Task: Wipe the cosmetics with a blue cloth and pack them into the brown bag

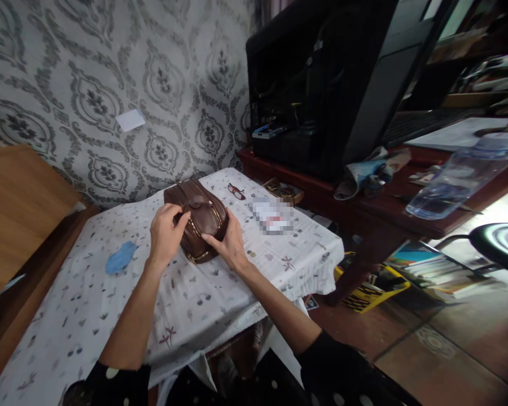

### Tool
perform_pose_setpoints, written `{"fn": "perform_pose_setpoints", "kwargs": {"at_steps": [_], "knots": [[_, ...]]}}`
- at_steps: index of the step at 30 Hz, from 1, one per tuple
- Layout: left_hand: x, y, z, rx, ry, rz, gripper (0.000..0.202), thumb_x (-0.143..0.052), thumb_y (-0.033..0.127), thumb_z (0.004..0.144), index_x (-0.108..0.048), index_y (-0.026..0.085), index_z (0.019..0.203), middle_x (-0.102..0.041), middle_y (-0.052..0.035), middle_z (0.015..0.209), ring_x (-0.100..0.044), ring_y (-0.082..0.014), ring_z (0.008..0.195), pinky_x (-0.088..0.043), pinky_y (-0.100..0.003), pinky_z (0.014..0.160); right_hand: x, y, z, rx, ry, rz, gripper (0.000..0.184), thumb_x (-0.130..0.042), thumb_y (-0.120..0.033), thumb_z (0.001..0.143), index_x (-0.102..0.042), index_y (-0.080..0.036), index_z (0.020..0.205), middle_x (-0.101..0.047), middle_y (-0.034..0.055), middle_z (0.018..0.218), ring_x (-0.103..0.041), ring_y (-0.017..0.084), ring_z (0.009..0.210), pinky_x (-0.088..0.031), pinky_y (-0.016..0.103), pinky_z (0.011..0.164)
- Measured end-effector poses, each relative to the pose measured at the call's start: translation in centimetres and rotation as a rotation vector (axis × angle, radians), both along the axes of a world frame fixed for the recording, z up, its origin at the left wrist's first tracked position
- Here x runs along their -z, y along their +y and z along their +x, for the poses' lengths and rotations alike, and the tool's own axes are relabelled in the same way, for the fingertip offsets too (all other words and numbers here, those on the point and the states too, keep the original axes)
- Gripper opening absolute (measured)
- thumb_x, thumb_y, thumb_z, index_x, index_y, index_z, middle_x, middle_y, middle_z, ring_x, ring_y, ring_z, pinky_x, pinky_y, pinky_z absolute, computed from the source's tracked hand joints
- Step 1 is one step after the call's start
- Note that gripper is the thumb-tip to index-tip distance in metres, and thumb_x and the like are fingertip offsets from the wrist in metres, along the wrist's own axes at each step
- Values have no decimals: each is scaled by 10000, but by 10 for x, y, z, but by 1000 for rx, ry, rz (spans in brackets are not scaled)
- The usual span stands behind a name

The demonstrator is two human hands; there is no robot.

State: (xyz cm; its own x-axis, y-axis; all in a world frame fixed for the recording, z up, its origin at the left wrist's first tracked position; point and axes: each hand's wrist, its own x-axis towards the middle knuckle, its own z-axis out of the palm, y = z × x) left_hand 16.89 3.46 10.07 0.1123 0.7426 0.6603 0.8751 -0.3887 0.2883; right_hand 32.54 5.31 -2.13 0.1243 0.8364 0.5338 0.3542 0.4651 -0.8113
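Note:
A brown leather bag (196,203) with gold-coloured zippers lies on the patterned white tablecloth (220,293). At its left side is my left hand (166,232), thumb and index finger pinched together against the bag near a zipper; what exactly they pinch is hidden. My right hand (232,242) grips the bag's right side, the thumb lying on top by the zipper and the fingers partly out of sight behind the edge. Left of the hands lies a crumpled light-blue piece of material (121,257). Reddish-brown eyeglasses (236,192) rest beyond the bag, beside a blurred-out white item (273,217).
A dark desk on the right bears a black computer case (305,90) and a clear plastic bottle (457,175). Below it stands a yellow basket (379,296) on the tiled floor. A wooden panel (21,203) borders the table on the left, and a patterned wall (161,79) rises behind.

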Motion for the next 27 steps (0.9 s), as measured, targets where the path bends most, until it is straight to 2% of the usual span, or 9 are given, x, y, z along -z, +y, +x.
{"fn": "perform_pose_setpoints", "kwargs": {"at_steps": [3,7,12,16,22,27], "knots": [[8,2,1,25,-115,21,172,-562,346,874,-560,233,744,-651,-49,849,-604,-231,889,-480,-366,853,0,1,-2,3,-11,-17,1080,-681,-722,767,-257,-109,1548,-433,242,1504,-420,383,1406,-373,569,1150],[16,1,2,88,-247,31,172,-568,353,872,-584,230,754,-683,-62,965,-632,-226,990,-494,-373,928,2,4,-5,51,-30,10,1052,-691,-701,774,-269,-123,1545,-477,241,1463,-454,381,1377,-381,573,1137],[24,-2,4,112,-327,68,170,-588,365,875,-614,224,784,-687,-61,971,-648,-223,1006,-515,-373,941,3,7,-10,106,-35,10,1001,-703,-651,791,-292,-108,1525,-500,246,1435,-468,377,1360,-392,563,1127],[31,-5,3,146,-299,107,156,-593,349,892,-629,218,816,-683,-69,992,-640,-235,1055,-506,-396,980,3,9,-12,127,-5,-11,1014,-739,-646,755,-319,-105,1504,-495,246,1441,-470,375,1356,-393,551,1129],[35,-11,0,188,-125,137,159,-570,335,921,-630,231,817,-682,-70,1008,-607,-249,1143,-478,-446,1052,4,12,-11,144,-1,-1,1010,-750,-655,733,-339,-127,1490,-523,229,1409,-491,369,1327,-416,545,1103],[34,-12,-1,202,-29,154,136,-558,300,922,-628,239,824,-682,-69,999,-609,-254,1117,-487,-453,1028,4,12,-8,99,5,3,991,-752,-648,736,-347,-151,1491,-514,213,1415,-494,364,1315,-419,534,1100]]}}
